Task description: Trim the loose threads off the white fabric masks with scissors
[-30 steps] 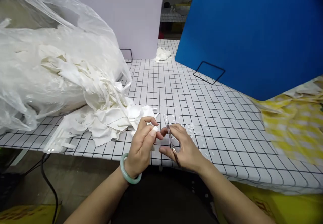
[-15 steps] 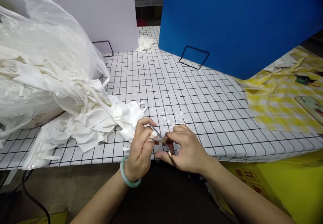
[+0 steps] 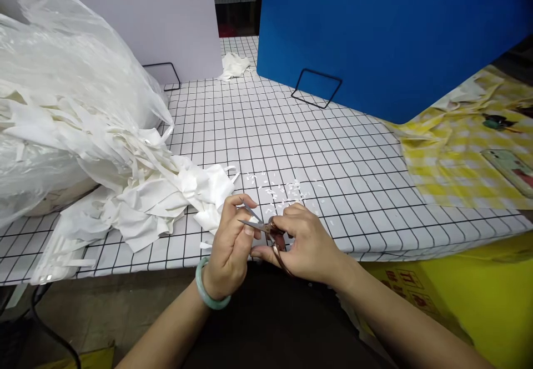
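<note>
The gridded table point(image 3: 258, 119) ran beneath an upright blue panel point(image 3: 375, 30). On its left sat a translucent plastic bag point(image 3: 95, 64), with a heap of white cloth pieces point(image 3: 154, 197) spread before it. Near the front edge, the right hand point(image 3: 310, 241) gripped the handles of scissors point(image 3: 266, 227), blades parted; the left hand point(image 3: 233, 247) pinched a small white piece point(image 3: 253, 220) between those blades. Tiny white clippings point(image 3: 293, 186) lay scattered on the table just beyond.

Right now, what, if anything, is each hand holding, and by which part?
The right hand holds scissors by their handles. The left hand pinches a small white piece between thumb and fingers; its gripped part cannot be told.
</note>
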A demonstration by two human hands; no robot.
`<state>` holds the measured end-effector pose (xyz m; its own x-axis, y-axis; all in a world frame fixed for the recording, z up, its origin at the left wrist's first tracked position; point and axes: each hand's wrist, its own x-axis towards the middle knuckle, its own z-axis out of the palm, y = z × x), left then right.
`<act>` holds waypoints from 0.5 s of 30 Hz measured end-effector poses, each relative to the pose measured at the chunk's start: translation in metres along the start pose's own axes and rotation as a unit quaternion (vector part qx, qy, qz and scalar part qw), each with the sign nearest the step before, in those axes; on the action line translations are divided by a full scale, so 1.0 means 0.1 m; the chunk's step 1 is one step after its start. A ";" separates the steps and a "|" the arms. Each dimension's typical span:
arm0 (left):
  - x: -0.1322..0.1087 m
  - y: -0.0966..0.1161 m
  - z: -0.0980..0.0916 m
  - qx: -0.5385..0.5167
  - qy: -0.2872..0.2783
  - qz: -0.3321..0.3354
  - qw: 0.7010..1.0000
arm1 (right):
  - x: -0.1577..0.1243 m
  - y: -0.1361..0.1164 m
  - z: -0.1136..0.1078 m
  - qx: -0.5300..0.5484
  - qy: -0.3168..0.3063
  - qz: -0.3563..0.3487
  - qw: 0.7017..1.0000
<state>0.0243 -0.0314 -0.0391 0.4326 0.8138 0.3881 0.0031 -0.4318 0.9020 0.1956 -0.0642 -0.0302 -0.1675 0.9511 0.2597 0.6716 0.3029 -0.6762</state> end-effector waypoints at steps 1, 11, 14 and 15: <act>0.00 0.00 0.01 0.000 -0.001 0.004 1.000 | -0.01 0.00 0.00 -0.005 0.005 -0.004 1.000; 0.13 -0.03 0.25 -0.005 -0.087 0.022 0.996 | -0.32 0.19 -0.05 -0.076 0.076 0.053 0.993; 0.16 -0.07 0.35 -0.017 -0.119 0.007 0.993 | -0.46 0.24 -0.05 -0.083 0.090 0.101 0.987; 0.17 -0.08 0.39 -0.020 -0.128 -0.004 0.992 | -0.49 0.26 -0.04 -0.081 0.093 0.121 0.985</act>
<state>0.0663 -0.0292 -0.0474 0.6469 0.6899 0.3248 -0.0259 -0.4059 0.9136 0.2240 -0.1036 -0.0576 0.1354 0.9622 0.2364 0.7843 0.0417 -0.6190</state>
